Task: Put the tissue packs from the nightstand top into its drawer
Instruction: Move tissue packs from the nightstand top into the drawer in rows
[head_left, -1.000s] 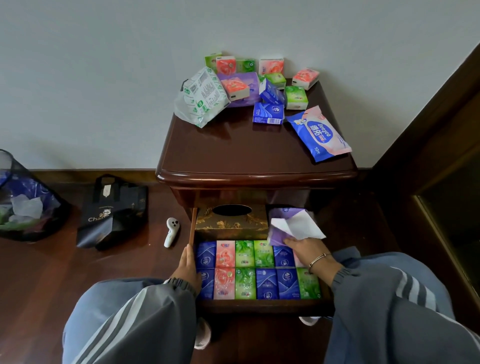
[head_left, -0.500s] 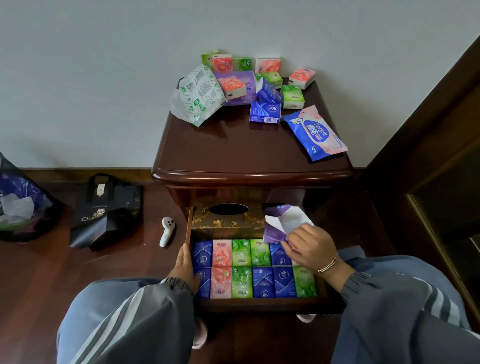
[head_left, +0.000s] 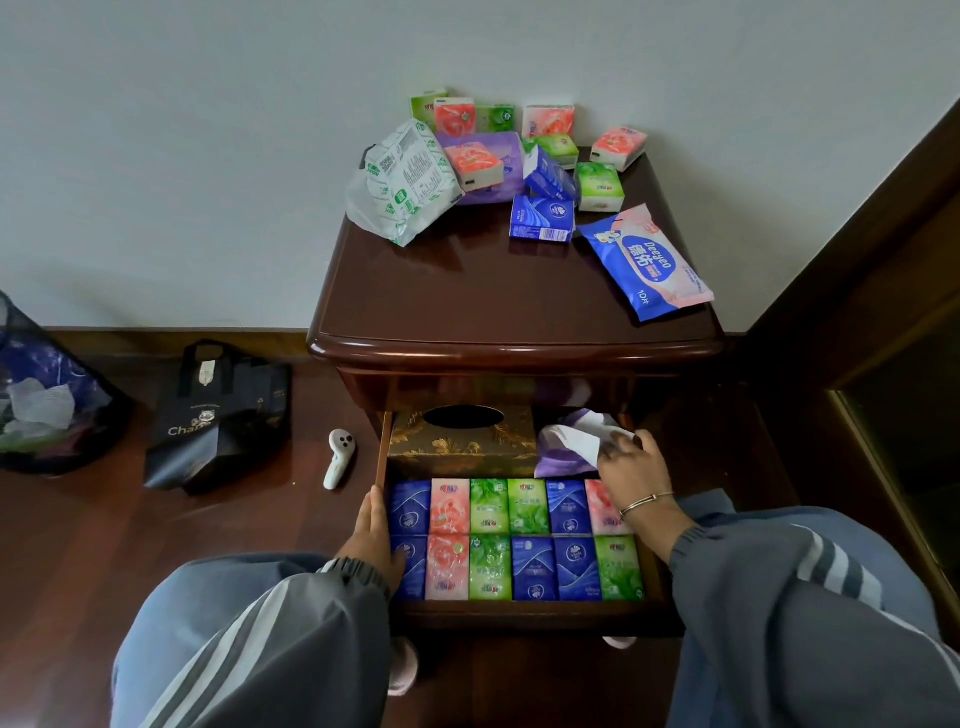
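Purple pack (head_left: 556, 460), white sheet poking out, pinched by right hand (head_left: 631, 470) at back right of open drawer (head_left: 519, 616), beside gold tissue box (head_left: 462, 441). Left hand (head_left: 371, 540) resting on drawer's left edge, fingers straight. Two rows of small tissue packs (head_left: 519, 540) in front; loose packs (head_left: 543, 218) up on tabletop (head_left: 467, 291).

"Deeyeo", "10" on blue wipes pack (head_left: 645, 262); "Cha" on black bag (head_left: 218, 415)

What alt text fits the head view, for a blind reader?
A right hand holds a purple tissue pack at the back of an open drawer, behind two rows of packs. The left hand rests on its edge; more packs lie on the nightstand.
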